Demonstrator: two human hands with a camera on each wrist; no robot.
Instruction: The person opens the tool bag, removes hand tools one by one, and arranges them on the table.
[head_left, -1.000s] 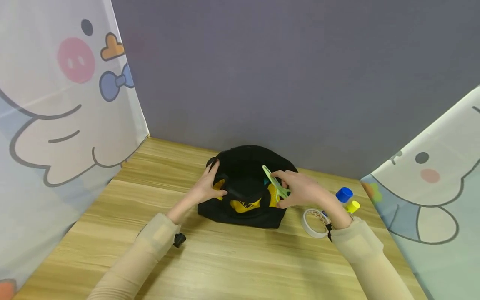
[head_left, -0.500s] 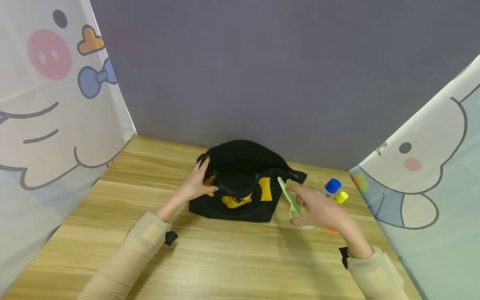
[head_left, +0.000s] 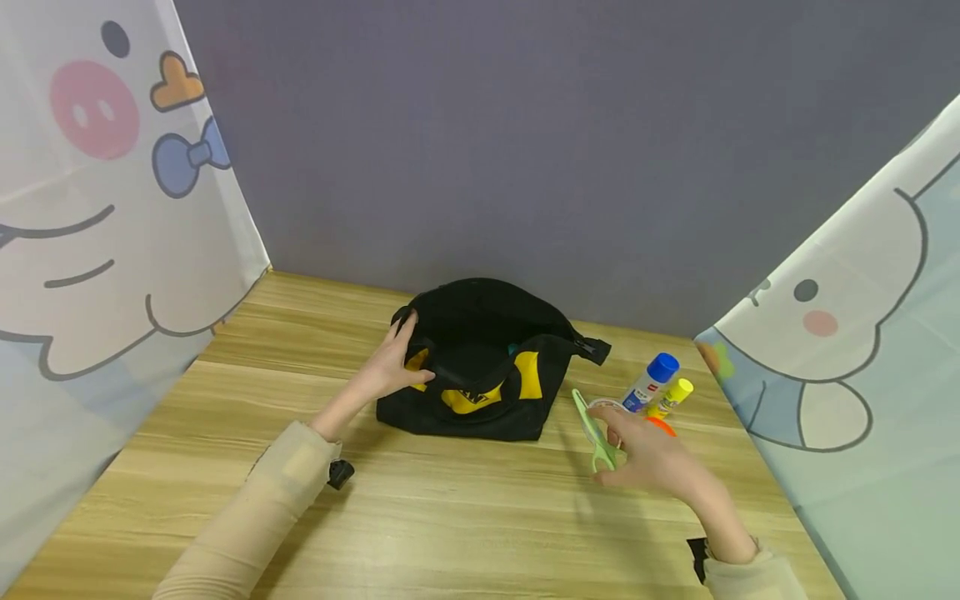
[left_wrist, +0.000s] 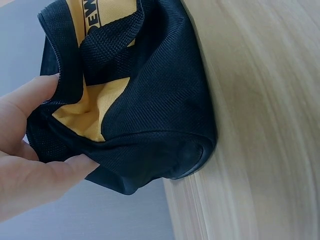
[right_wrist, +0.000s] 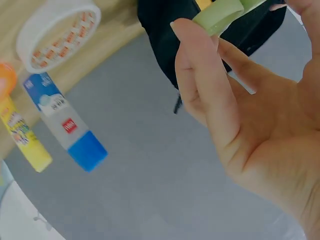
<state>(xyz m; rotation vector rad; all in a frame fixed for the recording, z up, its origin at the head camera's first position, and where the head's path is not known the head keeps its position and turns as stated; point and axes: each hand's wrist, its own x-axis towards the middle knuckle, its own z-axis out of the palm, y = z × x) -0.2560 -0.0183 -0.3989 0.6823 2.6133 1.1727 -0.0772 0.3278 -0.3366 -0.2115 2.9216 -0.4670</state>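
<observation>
The left hand (head_left: 390, 367) grips the left end of the black and yellow bag (head_left: 480, 367), which sits on the wooden tabletop (head_left: 450, 517) near the grey wall. The right hand (head_left: 648, 458) holds the green scissors (head_left: 592, 429) with curled fingers (right_wrist: 200, 75), just right of the bag. Behind this hand lie a tape roll (right_wrist: 57, 27), a blue-capped glue stick (head_left: 648, 382) and a yellow one (head_left: 672, 396), close together.

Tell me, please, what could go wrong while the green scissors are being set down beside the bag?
The right hand holds the green scissors loosely, so they might slip. They could land on the tape roll or knock over the blue-capped glue stick. The left hand grips the black and yellow bag only at one end, so the bag may sag.
</observation>
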